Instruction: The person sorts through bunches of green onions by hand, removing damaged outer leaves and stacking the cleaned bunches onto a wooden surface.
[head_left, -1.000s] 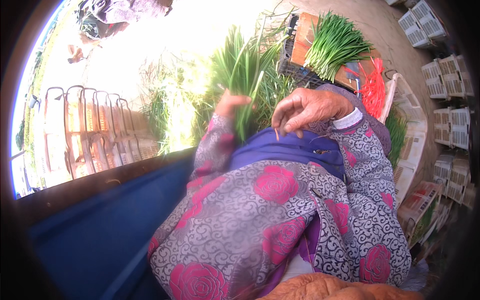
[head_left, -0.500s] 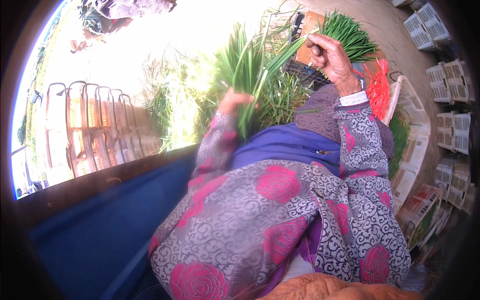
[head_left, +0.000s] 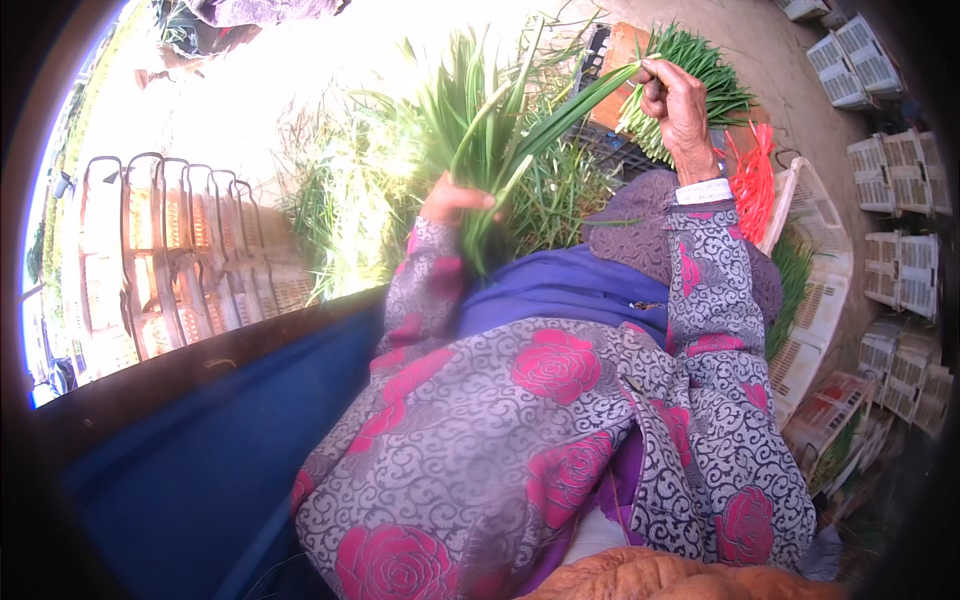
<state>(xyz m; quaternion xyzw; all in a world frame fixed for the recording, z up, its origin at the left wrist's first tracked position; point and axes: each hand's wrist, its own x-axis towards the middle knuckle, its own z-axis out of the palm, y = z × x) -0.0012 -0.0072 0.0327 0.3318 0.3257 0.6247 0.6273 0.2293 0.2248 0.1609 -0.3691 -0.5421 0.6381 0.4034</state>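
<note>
My left hand (head_left: 457,201) is wrapped round a loose bunch of garlic chives (head_left: 465,115), whose long green leaves fan upward. Up and to the right, my right hand (head_left: 681,108) pinches the ends of a few chive leaves, stretched taut from the bunch. Behind that hand, a neat pile of chives (head_left: 700,75) with pale stem ends rests on a brown board (head_left: 625,48). Loose, tangled green leaves (head_left: 370,190) spread below and beyond the left hand. A blue cloth (head_left: 560,285) covers my lap.
Red plastic ties (head_left: 753,185) hang beside my right wrist. A white slatted crate (head_left: 825,265) with greens stands at the right. More crates (head_left: 900,270) line the far right. At the left are stacked crates with metal handles (head_left: 195,260), behind a blue panel (head_left: 220,430).
My right hand has shifted slightly right, drawing the pinched leaves farther from the bunch. My left hand has moved a little left, still gripping the bunch.
</note>
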